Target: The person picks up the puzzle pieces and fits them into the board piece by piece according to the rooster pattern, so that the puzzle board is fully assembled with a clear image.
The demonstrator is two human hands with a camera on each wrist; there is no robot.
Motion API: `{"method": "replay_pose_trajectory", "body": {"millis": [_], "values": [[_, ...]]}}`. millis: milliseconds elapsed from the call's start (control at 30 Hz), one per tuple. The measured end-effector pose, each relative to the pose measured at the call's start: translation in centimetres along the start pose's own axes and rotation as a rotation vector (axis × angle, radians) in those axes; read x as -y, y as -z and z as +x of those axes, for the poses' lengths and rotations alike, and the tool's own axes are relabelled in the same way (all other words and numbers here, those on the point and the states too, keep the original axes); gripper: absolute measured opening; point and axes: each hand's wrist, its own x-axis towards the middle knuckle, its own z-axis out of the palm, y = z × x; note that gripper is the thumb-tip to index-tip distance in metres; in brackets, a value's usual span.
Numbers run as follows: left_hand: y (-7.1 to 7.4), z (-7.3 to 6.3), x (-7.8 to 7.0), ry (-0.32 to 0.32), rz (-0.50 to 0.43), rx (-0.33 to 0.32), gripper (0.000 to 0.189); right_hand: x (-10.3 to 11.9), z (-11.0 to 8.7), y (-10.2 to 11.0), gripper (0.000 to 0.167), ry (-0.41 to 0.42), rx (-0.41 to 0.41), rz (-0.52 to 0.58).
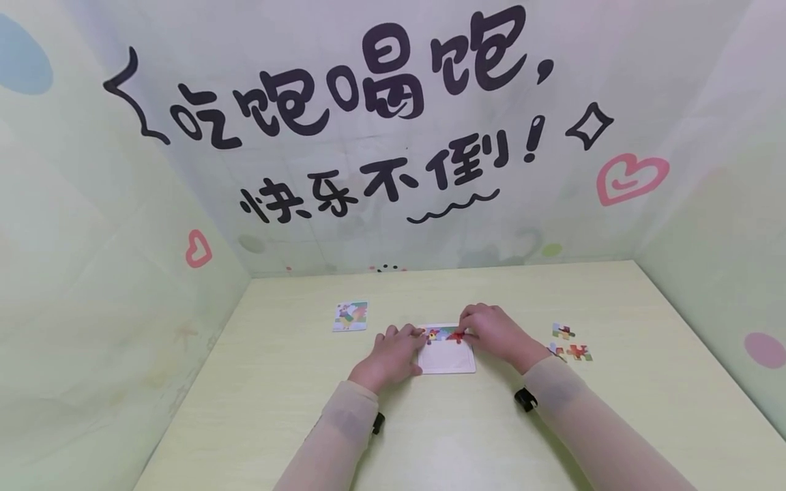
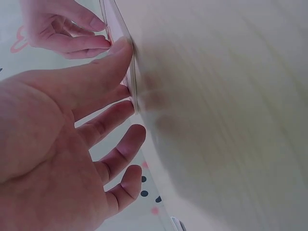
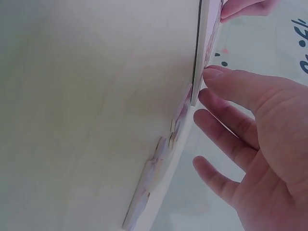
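A white puzzle tray (image 1: 447,358) lies on the table with a row of coloured pieces (image 1: 443,334) along its far side; the near part shows bare white. My left hand (image 1: 393,351) grips the tray's left side, thumb at the near left corner and fingertips toward the far left. In the left wrist view the left thumb (image 2: 120,50) lies against the tray's edge, the two outer fingers off it. At the far right corner my right hand (image 1: 491,331) pinches a red puzzle piece (image 1: 456,336) at the end of the row, partly hidden by the fingers.
Several loose puzzle pieces (image 1: 578,352) lie on the table right of the right forearm, one partly behind the wrist. A square picture card (image 1: 350,316) lies at the back left. Printed cloth walls (image 1: 405,239) enclose the table (image 1: 276,382) on the back and sides.
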Motion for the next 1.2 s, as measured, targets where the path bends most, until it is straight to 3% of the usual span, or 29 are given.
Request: {"method": "replay_pose_trajectory", "body": {"millis": [533, 1200], "values": [[-0.13, 0.15, -0.15, -0.004, 0.008, -0.020, 0.072, -0.26, -0.18, 0.05, 0.013, -0.023, 0.014, 0.046], [0.55, 0.66, 0.00, -0.004, 0.006, 0.024, 0.078, -0.49, -0.55, 0.67, 0.015, -0.047, 0.013, 0.123]]}}
